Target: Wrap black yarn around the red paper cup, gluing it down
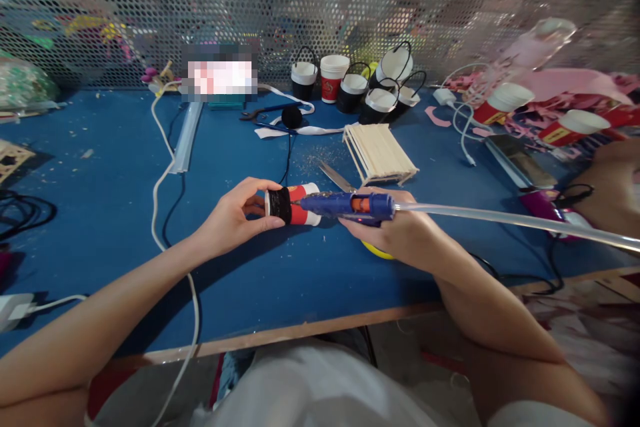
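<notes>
A red and white paper cup point(303, 204) lies on its side over the blue table, with black cord point(279, 205) wound around its left part. My left hand point(240, 215) grips the cup's left end between thumb and fingers. My right hand point(400, 230) is closed on a blue glue gun point(345, 205), whose nozzle points left at the edge of the wound cord. A long clear glue stick point(505, 217) runs out of the gun's back to the right. Scissors point(337, 177) with yellow handles lie partly hidden beneath my right hand.
Behind stand several cord-wrapped cups point(353, 93), pliers point(270, 111) and a black cord ball point(291, 117). A wooden stick rack point(383, 152) sits behind the gun. White cable point(157, 203) crosses the left. At right are a phone point(520, 161) and another person's arm point(617, 187).
</notes>
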Motion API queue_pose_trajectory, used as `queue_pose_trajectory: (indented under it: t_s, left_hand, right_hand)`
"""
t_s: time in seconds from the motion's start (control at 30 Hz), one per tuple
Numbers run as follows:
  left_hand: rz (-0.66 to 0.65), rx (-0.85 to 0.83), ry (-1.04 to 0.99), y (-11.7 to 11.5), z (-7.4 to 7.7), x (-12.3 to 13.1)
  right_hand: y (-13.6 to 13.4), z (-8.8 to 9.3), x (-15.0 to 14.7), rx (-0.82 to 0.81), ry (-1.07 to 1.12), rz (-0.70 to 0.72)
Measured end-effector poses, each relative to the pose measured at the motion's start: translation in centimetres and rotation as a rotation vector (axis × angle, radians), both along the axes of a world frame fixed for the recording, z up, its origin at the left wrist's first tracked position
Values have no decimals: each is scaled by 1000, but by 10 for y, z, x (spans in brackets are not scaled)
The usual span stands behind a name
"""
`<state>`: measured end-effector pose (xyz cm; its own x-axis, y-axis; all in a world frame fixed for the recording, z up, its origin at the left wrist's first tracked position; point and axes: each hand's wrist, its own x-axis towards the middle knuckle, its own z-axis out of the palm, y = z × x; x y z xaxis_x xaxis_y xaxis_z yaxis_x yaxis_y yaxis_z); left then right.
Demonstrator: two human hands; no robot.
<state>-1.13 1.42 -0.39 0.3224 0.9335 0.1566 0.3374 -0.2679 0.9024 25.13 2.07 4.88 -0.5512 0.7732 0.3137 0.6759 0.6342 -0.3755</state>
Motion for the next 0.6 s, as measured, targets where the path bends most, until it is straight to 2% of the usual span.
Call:
queue_pose_trajectory:
  t_s: [0.1,0.3,0.6]
  left_hand:
    - [-13,36,15,0,-1,-1]
    - [8,-5,-19,0,0,0]
    - [-42,197,57,-2,0,0]
  right_hand:
    - [0,0,0,22,-1,-15]
    - [0,1,0,-8,10,12]
    - [2,-1,3,110,-58,5]
